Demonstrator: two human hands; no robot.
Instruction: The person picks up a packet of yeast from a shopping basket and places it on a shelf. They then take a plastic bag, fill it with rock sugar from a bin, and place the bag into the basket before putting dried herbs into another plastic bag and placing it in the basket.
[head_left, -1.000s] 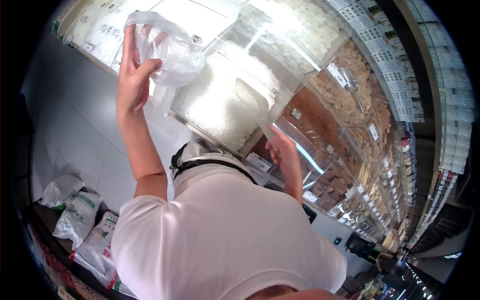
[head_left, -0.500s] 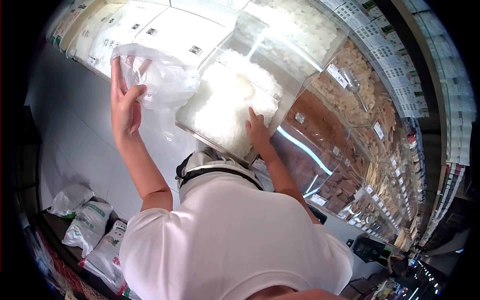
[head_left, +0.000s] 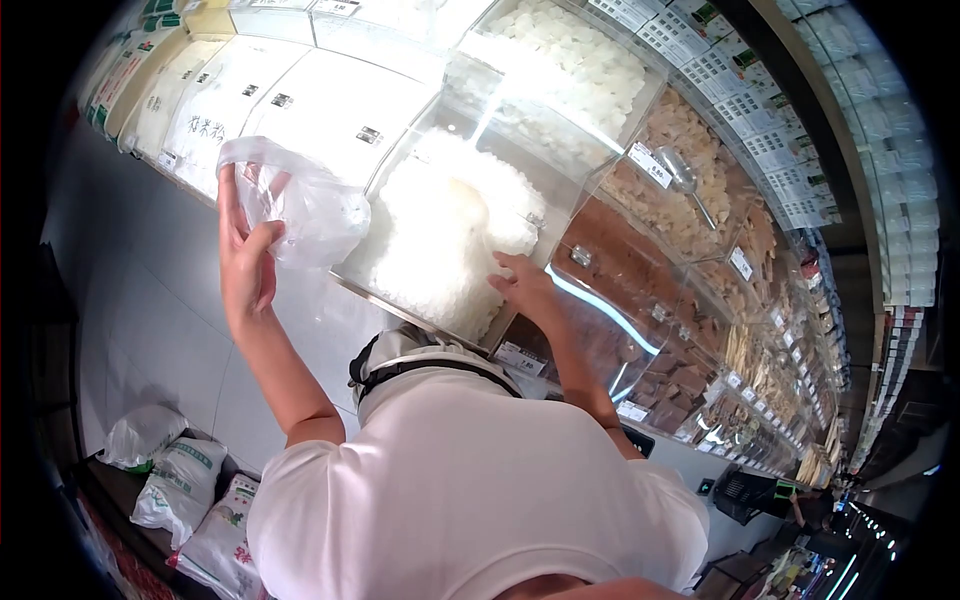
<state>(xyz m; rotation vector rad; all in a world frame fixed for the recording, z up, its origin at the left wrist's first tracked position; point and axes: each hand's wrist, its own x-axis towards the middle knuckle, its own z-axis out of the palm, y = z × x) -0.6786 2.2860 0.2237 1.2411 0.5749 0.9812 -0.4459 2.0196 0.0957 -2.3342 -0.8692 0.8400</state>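
Observation:
My left hand point(head_left: 248, 262) grips the rim of a clear plastic bag point(head_left: 318, 215), which hangs open beside the left edge of a bin. Small pale contents seem to lie in the bag, too blurred to name. White crystal-like lumps point(head_left: 430, 240), probably rock sugar, fill the bin in front of me, brightly lit. At the right side of this heap is my right hand point(head_left: 525, 285), fingers apart, with nothing visible in it. Whether its fingertips touch the lumps cannot be made out.
Clear bins to the right hold brown powder point(head_left: 610, 250), pale flakes point(head_left: 685, 145) with a metal scoop point(head_left: 690, 180), and brown blocks point(head_left: 660, 390). White sacks point(head_left: 180, 485) lie at the lower left. A person point(head_left: 815, 510) is far off at the lower right.
The view has shifted a little. My right hand has moved from pointing over the heap to lower at its right side, its fingers now spread. My left hand still holds the bag.

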